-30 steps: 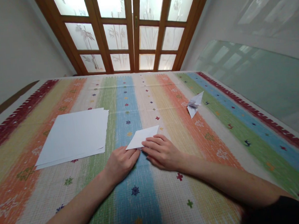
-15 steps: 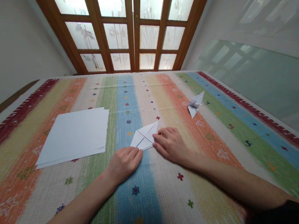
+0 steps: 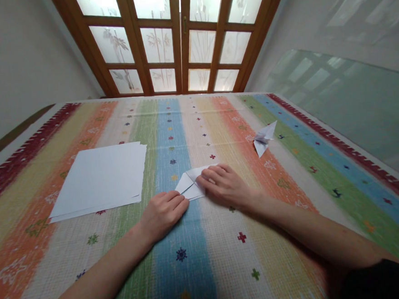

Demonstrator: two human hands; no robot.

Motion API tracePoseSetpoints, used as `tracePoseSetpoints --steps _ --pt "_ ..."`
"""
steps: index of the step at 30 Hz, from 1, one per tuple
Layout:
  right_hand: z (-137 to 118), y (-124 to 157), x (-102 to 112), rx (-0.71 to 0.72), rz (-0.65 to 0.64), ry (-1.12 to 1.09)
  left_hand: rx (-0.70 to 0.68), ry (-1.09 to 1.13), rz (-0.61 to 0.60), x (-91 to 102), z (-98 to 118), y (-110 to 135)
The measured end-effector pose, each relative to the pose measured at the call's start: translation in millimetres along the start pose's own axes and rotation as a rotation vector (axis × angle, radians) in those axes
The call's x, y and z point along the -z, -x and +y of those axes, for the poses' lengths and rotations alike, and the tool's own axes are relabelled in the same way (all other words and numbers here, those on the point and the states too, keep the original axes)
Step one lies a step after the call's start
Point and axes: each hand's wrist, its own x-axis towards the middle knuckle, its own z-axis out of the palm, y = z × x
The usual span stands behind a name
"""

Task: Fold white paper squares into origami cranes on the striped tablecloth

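Observation:
A small folded white paper (image 3: 188,184) lies on the striped tablecloth (image 3: 207,258) in front of me. My left hand (image 3: 164,211) rests on the cloth with its fingers together, their tips pinning the paper's near corner. My right hand (image 3: 222,184) lies flat over the right part of the paper, fingers stretched out and pressing it down. The paper's right half is hidden under that hand.
A stack of white sheets (image 3: 101,179) lies to the left. A finished folded paper crane (image 3: 264,138) sits at the right on the orange stripe. Wooden glass-paned doors (image 3: 178,37) stand beyond the table's far edge, and a glass panel (image 3: 346,98) lies to the right.
My right hand slid from the paper's near edge up and over its right side, and now presses it flat. The left hand barely moved.

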Motion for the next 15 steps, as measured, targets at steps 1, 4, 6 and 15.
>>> tracePoseSetpoints --steps 1,4,6,15 --pt "0.5 -0.3 -1.7 0.100 0.033 -0.054 -0.001 -0.009 0.005 -0.1 -1.3 0.5" --pt "2.2 -3.5 -5.7 0.230 0.089 -0.174 -0.005 -0.011 0.018 -0.2 -5.4 2.6" --pt "4.1 -6.7 -7.4 0.232 0.026 -0.229 -0.020 0.001 0.018 0.7 -8.6 4.1" --pt "2.2 -6.2 -17.9 0.122 -0.086 -0.341 0.017 0.026 0.074 4.7 -19.5 6.2"
